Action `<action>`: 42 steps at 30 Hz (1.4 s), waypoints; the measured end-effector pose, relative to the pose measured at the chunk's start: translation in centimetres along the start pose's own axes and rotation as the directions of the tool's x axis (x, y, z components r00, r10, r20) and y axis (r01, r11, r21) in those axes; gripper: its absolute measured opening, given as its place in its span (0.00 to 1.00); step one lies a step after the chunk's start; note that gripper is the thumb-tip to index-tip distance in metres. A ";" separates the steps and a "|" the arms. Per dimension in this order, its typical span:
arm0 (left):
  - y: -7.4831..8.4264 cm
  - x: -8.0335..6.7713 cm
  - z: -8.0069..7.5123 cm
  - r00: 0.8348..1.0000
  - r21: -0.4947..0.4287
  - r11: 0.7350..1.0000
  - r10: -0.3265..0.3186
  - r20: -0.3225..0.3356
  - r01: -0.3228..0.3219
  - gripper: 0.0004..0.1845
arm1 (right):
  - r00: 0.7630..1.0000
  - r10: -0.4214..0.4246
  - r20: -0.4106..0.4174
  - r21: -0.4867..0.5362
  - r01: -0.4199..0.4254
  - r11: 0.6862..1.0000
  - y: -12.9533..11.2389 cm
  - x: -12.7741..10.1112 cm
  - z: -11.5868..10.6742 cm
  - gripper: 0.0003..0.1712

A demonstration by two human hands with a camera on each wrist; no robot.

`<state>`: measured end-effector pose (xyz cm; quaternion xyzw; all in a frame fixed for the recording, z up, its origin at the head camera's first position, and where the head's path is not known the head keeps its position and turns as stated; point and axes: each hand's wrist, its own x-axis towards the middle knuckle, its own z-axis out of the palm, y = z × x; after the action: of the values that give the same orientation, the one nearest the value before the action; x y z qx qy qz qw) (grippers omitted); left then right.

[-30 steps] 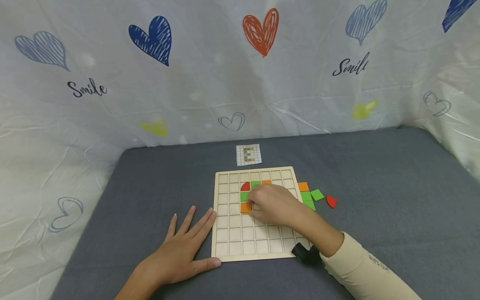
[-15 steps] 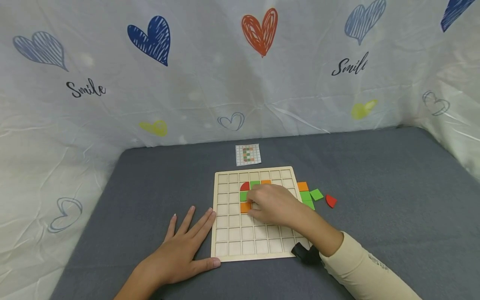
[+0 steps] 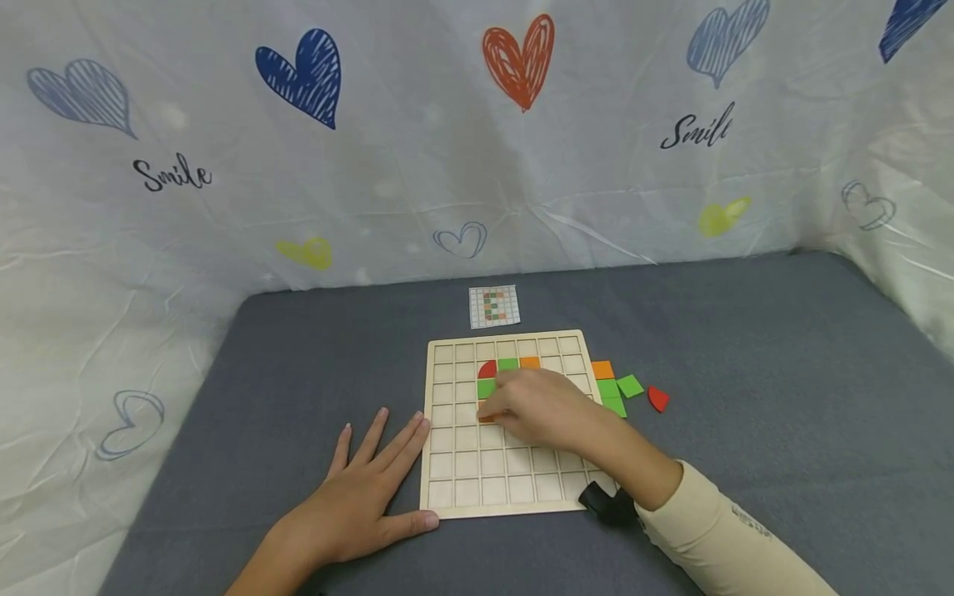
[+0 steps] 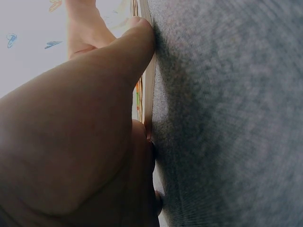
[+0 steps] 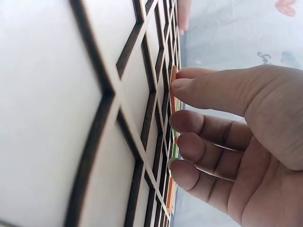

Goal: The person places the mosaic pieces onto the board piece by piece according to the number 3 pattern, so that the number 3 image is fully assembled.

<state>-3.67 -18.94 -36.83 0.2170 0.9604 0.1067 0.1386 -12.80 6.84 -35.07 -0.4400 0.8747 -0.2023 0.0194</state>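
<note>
A grey cloth-covered bench (image 3: 745, 430) carries the wooden grid board (image 3: 493, 492), which lies beside the left hand (image 3: 365, 501) and under the right hand (image 3: 551, 407). The left hand is spread against its edge, probably to steady it. Beyond both hands lies the pattern card (image 3: 494, 307), likely there for easy viewing; loose tiles (image 3: 607, 389) lie past the right wrist, seemingly within reach. An orange square tile (image 5: 174, 71) sits at the right thumb and fingers; whether pinched or merely pressed, one cannot tell.

Left grip (image 3: 365, 501) lies splayed, right grip (image 3: 544, 407) seemingly pinches.
</note>
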 end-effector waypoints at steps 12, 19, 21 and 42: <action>-0.1 0.2 0.0 1.000 0.006 1.000 -0.010 0.028 0.010 0.49 | 1.000 0.023 0.000 -0.048 -0.023 0.999 1.4 -2.4 -1.1 0.13; 0.0 0.2 -0.1 1.000 0.003 1.000 -0.005 0.029 0.005 0.49 | 0.990 0.134 -0.049 -0.080 -0.137 0.987 3.9 -6.6 -3.3 0.10; 0.0 0.1 -0.2 1.000 0.001 1.000 -0.005 0.030 0.005 0.49 | 0.981 0.186 -0.051 -0.075 -0.190 0.979 4.8 -8.1 -4.0 0.08; 0.0 0.0 -0.1 1.000 0.003 1.000 0.000 0.011 0.000 0.49 | 0.934 0.356 -0.022 -0.062 -0.357 0.932 8.8 -11.5 -5.2 0.13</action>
<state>-3.71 -18.90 -36.77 0.2178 0.9597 0.1041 0.1436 -13.57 22.18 -35.24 -0.2736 0.9462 -0.1690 0.0370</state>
